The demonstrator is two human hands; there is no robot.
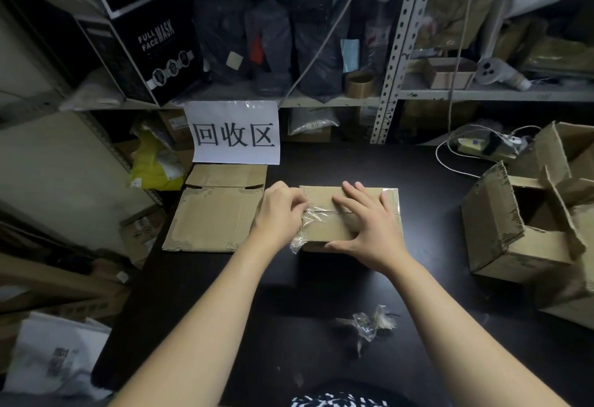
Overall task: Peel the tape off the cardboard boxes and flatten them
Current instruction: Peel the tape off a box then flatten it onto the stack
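head: left hand (279, 210) pinches tape (309, 218); right hand (369, 225) presses box (324, 229) top

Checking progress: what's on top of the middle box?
The right hand lies flat on the box; the left hand pinches clear tape peeling off its seam. Tape under the right hand is hidden.

Left hand (279, 210) pinches the tape (309, 217); right hand (368, 225) lies flat, fingers spread.

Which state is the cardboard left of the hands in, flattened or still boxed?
Flattened. The cardboard lies flat on the table, no walls standing.
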